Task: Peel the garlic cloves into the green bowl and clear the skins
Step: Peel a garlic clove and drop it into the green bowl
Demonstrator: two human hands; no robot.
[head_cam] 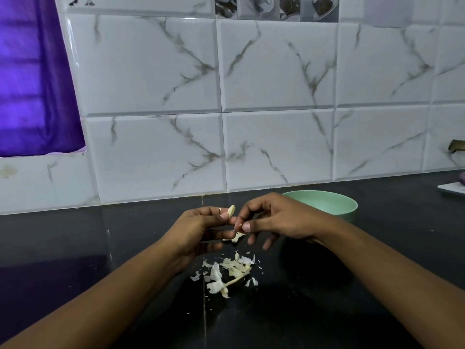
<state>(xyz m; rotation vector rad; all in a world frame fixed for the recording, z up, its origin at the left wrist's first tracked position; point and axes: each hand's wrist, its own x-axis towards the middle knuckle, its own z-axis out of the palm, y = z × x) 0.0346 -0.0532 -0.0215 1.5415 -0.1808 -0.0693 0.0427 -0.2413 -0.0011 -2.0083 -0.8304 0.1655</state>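
My left hand pinches a pale garlic clove between thumb and fingertips, its tip sticking up. My right hand meets it from the right and pinches a strip of skin that hangs below the fingers. Both hands hover above the black counter. The green bowl stands just behind my right hand, partly hidden by it; its inside shows nothing from here. A pile of white skins and a stalk lies on the counter below the hands.
The dark counter runs back to a white marble-tiled wall. A purple curtain hangs at the left. At the far right edge sit a white tray with a purple object and a dark fitting on the wall.
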